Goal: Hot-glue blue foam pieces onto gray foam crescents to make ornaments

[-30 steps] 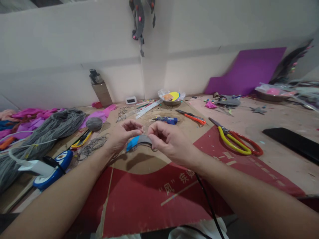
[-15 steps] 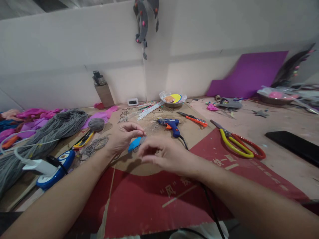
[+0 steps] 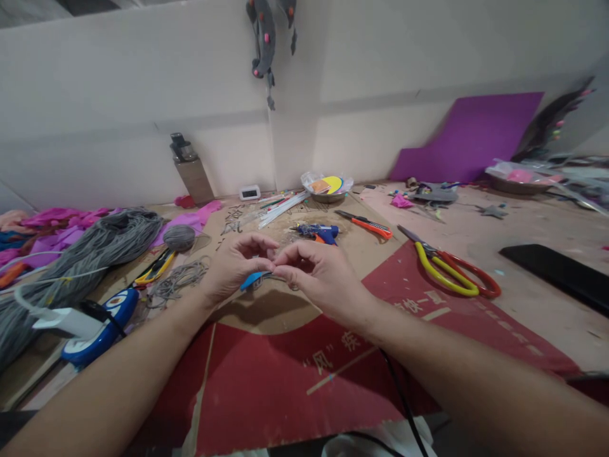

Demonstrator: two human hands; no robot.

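Note:
A small bright blue piece (image 3: 251, 280), perhaps cloth or felt, shows under the fingers of my left hand (image 3: 240, 263), which pinches it at its upper edge. A greyish edge continues from the blue towards the right, mostly hidden by fingers. Thumb and index finger of my right hand (image 3: 318, 270) are closed in a pinch, their tips meeting those of the left; what they hold is too small to make out. Just behind the hands lies a blue glue gun (image 3: 321, 232) with an orange trigger. Both hands are above a red and brown cardboard sheet (image 3: 266, 381).
Scissors (image 3: 447, 266), a utility knife (image 3: 366, 225) and a black phone (image 3: 556, 273) lie to the right. Grey yarn (image 3: 109, 247), a yarn ball (image 3: 179, 237) and a blue-white power strip (image 3: 102, 327) are at left. A bowl (image 3: 328, 195) and white sticks (image 3: 284, 209) stand behind.
My right hand has moved up to meet the left, its fingers closing from a loose curl into a pinch. The blue piece is now more covered. The view has shifted slightly.

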